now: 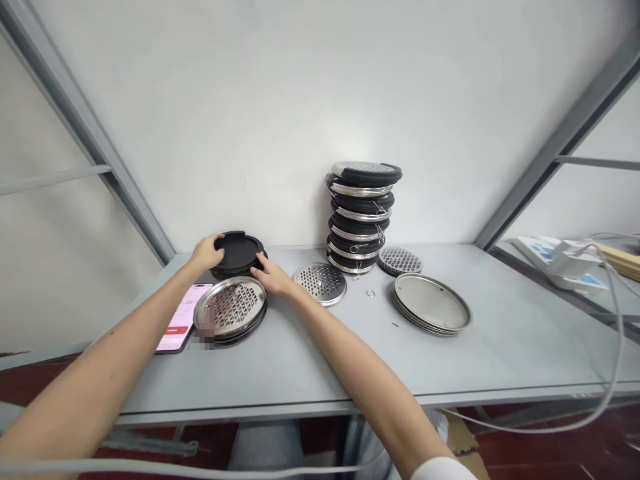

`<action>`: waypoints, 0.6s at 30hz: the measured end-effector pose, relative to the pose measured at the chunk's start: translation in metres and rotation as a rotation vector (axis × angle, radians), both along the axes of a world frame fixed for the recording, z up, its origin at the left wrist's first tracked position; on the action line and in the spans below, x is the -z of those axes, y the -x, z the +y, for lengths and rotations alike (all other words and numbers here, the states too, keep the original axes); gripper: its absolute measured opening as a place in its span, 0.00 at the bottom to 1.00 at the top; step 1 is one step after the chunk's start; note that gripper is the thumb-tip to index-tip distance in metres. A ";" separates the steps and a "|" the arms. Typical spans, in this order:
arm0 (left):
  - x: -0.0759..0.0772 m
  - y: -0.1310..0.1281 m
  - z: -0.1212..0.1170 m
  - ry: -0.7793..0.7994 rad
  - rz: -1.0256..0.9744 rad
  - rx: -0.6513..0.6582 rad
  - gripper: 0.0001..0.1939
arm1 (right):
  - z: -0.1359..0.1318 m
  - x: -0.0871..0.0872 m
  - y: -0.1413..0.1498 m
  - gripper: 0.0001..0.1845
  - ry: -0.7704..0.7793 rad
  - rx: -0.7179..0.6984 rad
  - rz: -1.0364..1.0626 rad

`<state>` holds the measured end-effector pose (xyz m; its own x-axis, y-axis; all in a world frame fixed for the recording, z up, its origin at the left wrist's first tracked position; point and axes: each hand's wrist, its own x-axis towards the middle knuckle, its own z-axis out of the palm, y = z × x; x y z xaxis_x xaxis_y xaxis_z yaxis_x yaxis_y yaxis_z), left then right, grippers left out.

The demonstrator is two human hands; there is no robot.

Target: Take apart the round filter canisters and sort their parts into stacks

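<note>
My left hand grips the left rim of a black round tray with a notched raised rim, thumb on top. On the tray's right side, my right hand closes on the rim, thumb up; its other fingers are mostly hidden. The tray lies on or just over more black rounds at the back left of the table. Right in front of it is a stack of shiny metal grater discs. Another perforated metal disc lies to the right of my right hand.
A tall stack of black and silver round pieces with wire clips stands by the wall. Beside it lie a grater disc, a small metal ring and stacked plain metal plates. A lit phone lies left; a white cable hangs right.
</note>
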<state>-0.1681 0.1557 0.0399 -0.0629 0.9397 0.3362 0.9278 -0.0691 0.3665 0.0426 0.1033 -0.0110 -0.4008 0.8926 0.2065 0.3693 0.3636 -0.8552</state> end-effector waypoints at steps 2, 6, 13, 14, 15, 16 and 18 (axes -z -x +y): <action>0.001 -0.002 -0.002 -0.003 0.002 0.011 0.23 | 0.000 0.001 0.003 0.36 -0.011 0.003 -0.003; 0.002 -0.004 -0.005 -0.017 -0.009 0.010 0.22 | -0.003 -0.004 -0.002 0.38 -0.115 -0.025 -0.026; -0.019 -0.024 -0.022 -0.129 -0.055 -0.055 0.23 | -0.041 -0.032 -0.087 0.25 -0.388 0.004 -0.102; -0.023 -0.036 -0.031 -0.173 -0.058 -0.029 0.22 | -0.047 -0.034 -0.104 0.22 -0.399 0.021 -0.116; -0.026 -0.051 -0.042 -0.252 -0.075 0.052 0.21 | -0.053 -0.035 -0.120 0.20 -0.396 0.041 -0.134; -0.028 -0.068 -0.054 -0.309 -0.099 0.151 0.20 | -0.058 -0.034 -0.135 0.19 -0.392 0.068 -0.142; -0.024 -0.106 -0.080 -0.323 -0.147 0.373 0.17 | -0.068 -0.028 -0.160 0.17 -0.396 0.104 -0.147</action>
<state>-0.0621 0.0760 0.0639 0.1883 0.7571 0.6255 0.7588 -0.5165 0.3967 0.2023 0.0357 0.0166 -0.3639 0.7930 0.4887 0.5290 0.6077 -0.5923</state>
